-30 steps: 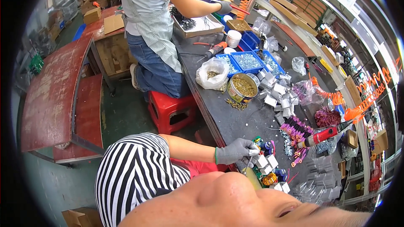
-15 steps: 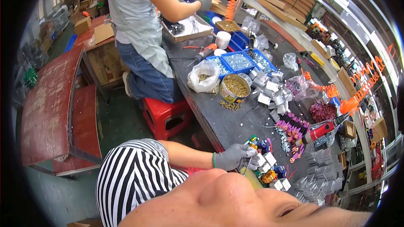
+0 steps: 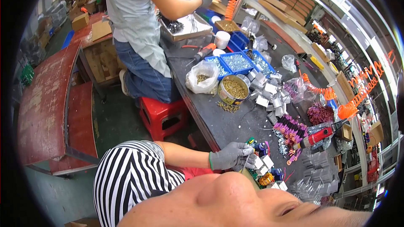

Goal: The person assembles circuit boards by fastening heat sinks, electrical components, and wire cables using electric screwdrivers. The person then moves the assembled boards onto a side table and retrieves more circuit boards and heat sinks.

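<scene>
My left hand (image 3: 229, 156), in a grey glove, reaches in from the left under a striped sleeve. Its fingers are pinched together just over a circuit board (image 3: 250, 141); whatever they hold is too small to make out. White blocks (image 3: 263, 164), a copper-coloured coil (image 3: 266, 179) and dark blue round components crowd the board beside my fingertips. The board's near part is hidden. My right hand cannot be made out.
Metal blocks (image 3: 273, 94), purple-and-black parts (image 3: 290, 128), a red power tool (image 3: 317, 136) and stacked metal pieces (image 3: 315, 172) cover the bench. Further off stand a tub of brass screws (image 3: 234, 88), blue bins (image 3: 239, 62) and a co-worker (image 3: 139, 29) by a red stool (image 3: 162, 115).
The whole view has shifted slightly. My left hand stays pinched at the board, its fingers a little changed in position.
</scene>
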The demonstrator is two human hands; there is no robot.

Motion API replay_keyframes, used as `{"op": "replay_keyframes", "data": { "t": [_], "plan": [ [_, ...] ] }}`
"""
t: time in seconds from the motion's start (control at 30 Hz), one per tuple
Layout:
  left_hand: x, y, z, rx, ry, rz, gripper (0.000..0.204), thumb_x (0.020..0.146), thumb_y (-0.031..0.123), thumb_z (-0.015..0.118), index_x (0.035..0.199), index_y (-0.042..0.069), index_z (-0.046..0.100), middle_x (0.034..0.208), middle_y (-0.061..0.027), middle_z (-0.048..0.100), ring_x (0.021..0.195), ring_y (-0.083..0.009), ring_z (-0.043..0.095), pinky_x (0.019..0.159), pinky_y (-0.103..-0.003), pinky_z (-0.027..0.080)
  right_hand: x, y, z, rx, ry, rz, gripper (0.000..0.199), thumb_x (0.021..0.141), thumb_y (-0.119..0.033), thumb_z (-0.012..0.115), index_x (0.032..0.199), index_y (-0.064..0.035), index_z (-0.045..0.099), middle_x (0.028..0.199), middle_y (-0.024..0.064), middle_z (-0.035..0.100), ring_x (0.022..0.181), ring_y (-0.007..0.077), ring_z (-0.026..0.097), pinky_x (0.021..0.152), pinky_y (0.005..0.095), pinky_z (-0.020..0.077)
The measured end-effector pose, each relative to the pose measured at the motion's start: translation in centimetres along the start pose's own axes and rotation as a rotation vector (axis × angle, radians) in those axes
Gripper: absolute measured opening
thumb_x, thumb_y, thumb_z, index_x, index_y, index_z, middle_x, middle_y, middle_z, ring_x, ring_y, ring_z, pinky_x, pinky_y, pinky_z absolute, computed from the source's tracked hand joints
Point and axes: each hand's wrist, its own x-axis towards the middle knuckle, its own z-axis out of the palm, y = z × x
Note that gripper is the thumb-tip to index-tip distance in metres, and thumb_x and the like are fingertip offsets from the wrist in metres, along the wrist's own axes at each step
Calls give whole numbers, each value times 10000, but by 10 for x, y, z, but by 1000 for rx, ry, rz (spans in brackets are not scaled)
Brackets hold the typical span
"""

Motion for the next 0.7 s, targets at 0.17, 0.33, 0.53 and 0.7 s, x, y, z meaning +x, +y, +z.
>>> {"op": "replay_keyframes", "data": {
  "t": [0.17,0.33,0.53,0.7],
  "plan": [
    [-11,-13,6,6,8,-29,185,1002,154,558,1087,-10,560,1012,-129,657,934,-264,694,861,-423,606,-17,-5,-3,-46,-21,-1,636,832,-115,733,1399,-9,464,1123,181,678,928,241,686,787,363,545],
    [0,-29,12,82,-83,-56,137,983,138,596,1010,5,613,905,-81,670,886,-201,688,826,-359,578,-51,-18,-11,-125,-5,121,637,841,-121,733,1407,-8,462,1133,188,680,937,249,689,793,370,546],
    [8,4,32,545,-55,7,154,938,121,625,1005,-18,633,893,-90,662,810,-175,669,735,-325,558,-148,-70,-57,-30,40,617,652,833,-138,755,1406,-4,474,1118,186,683,966,220,687,815,358,541],
    [32,-28,43,419,-18,15,247,1019,216,532,1130,0,575,982,-89,636,891,-190,670,859,-393,598,-164,-40,-55,518,162,843,654,857,-145,716,1433,2,445,1053,143,676,880,173,674,789,320,543]
  ]
}}
